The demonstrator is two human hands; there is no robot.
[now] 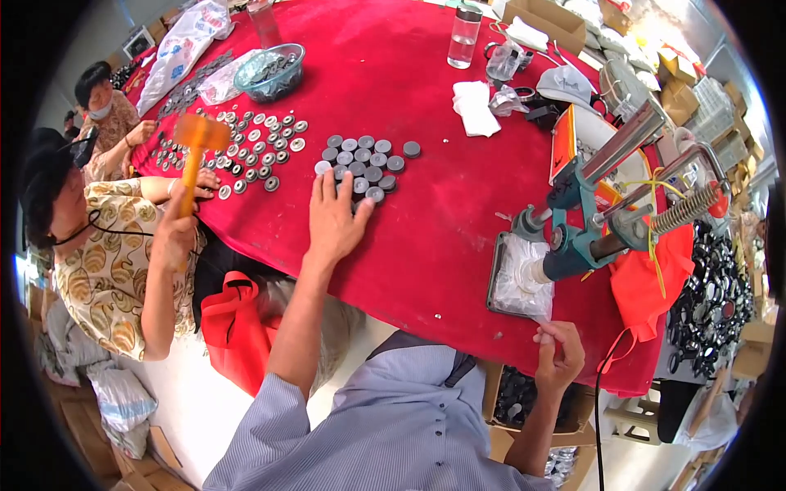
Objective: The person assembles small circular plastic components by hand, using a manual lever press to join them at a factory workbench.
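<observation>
My left hand [336, 225] lies over the near edge of a cluster of grey round caps [373, 173] on the red cloth. Its fingers are stretched out and apart, and the fingertips touch the nearest caps. My right hand [560, 353] is at the table's front edge with thumb and index finger pinched together. At their tips is the corner of a clear plastic sheet [522, 274], which covers the base of a teal hand press [577, 204]. The press leans toward the right in view, with a steel column and a coil spring [686, 209].
On the left, a co-worker holds an orange mallet [196, 143] beside scattered metal discs [260, 147]. Farther back stand a bowl of parts [270, 75] and a glass bottle [464, 37]. White tissue [475, 109], a grey cap [566, 85] and a red bag [652, 278] lie around the press.
</observation>
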